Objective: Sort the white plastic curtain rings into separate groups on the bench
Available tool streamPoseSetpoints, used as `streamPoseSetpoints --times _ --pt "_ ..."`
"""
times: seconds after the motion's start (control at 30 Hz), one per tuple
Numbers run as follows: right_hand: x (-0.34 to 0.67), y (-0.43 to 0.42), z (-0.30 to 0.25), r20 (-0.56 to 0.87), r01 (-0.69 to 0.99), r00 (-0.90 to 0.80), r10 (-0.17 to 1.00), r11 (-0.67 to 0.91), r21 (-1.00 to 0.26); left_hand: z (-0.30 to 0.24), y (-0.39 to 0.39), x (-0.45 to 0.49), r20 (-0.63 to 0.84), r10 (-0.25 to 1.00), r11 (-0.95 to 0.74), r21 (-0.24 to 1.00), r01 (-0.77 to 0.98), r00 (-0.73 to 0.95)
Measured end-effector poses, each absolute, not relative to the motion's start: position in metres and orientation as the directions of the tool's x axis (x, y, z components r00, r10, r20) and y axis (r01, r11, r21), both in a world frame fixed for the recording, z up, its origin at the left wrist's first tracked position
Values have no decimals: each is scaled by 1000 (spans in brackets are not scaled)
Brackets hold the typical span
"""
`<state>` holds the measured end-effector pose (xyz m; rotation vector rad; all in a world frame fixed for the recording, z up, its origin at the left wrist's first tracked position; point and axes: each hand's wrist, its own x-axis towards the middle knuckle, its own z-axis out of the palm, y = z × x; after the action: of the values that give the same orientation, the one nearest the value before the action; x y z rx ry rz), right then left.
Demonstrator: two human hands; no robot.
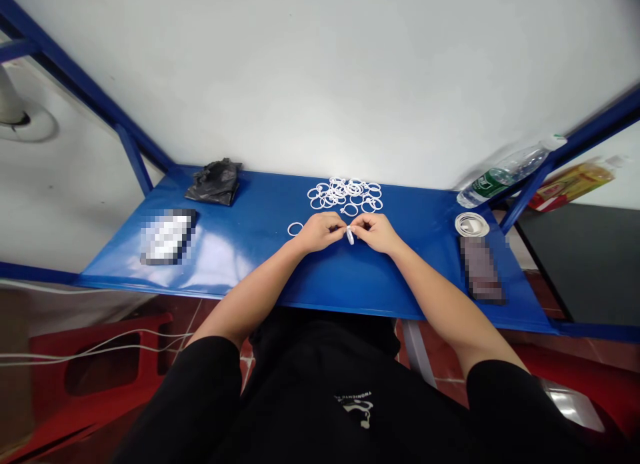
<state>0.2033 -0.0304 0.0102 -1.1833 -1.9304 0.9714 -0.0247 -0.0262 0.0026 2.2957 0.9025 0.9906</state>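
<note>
Between my two hands, just above the blue tabletop (260, 231), is a small white ring (351, 237), seen nearly edge-on. My left hand (321, 231) pinches it from the left, fingers closed. From the other side my right hand (376, 231) grips it near the top with thumb and fingertips. Beyond the hands lies a loose pile of white rings (345, 192), several of them with a small knob or eyelet. A single white ring (295, 229) rests flat beside my left hand, partly hidden by it.
A crumpled black plastic bag (215, 182) and a blurred-out dark flat object (169, 237) lie on the left. To the right are a water bottle (505, 174) tilted against the wall, a coiled white cable (471, 225) and a pixelated phone-like object (481, 269). Blue frame posts flank the table.
</note>
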Motion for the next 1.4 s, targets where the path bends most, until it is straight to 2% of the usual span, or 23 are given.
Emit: streamPoseSetpoints --times 0.27,0.5,0.63,0.77,0.97,1.27,1.33,1.4 --pt "202 -31 9 153 424 -368 917 312 -850 0 -25 -26 454 718 -675 640 367 528" --pt "198 -31 7 225 415 -320 920 350 -840 -4 -22 -25 487 737 -663 655 362 468" --pt "200 -28 4 290 491 -370 882 451 -745 -4 -20 -28 498 726 -677 640 364 474" --pt "206 -22 0 312 616 -409 857 512 -599 -4 -15 -34 506 739 -668 637 385 445" --pt "208 -17 -6 210 725 -523 826 561 -400 -1 -13 -41 423 778 -619 641 454 464" --pt "214 -18 -1 151 773 -504 850 522 -361 9 -9 -61 283 804 -571 616 543 523" --pt "214 -18 0 144 770 -526 838 542 -337 9 -8 -61 297 804 -577 599 555 515" --pt "213 -18 0 166 753 -525 835 547 -367 6 -9 -57 339 792 -602 571 558 508"
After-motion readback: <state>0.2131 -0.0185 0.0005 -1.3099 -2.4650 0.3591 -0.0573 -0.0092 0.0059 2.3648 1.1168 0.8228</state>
